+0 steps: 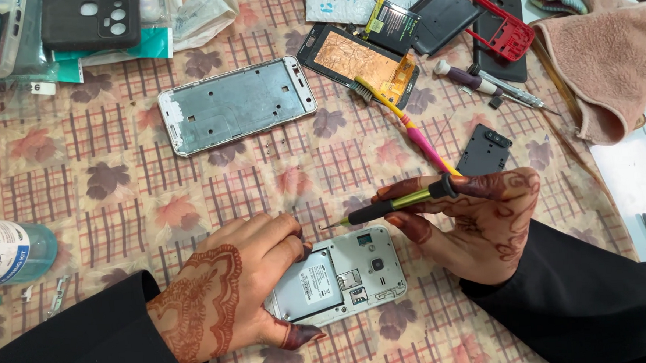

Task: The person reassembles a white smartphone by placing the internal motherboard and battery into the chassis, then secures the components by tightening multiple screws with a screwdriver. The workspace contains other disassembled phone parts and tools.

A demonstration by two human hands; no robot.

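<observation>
While hands point(225, 282) work, patterned cloth point(116, 177), cluttered w/ phone parts point(236, 103)

Two hands show, the left hand point(222, 286) and the right hand point(480, 221). There is one opened phone point(346, 276), one bare metal phone frame point(236, 103), one cracked screen assembly point(357, 58), one toothbrush point(404, 118), two screwdrivers point(398, 202) point(489, 84), one red plastic frame point(502, 21), one pink towel point(608, 60) and one bottle point(10, 252).
</observation>
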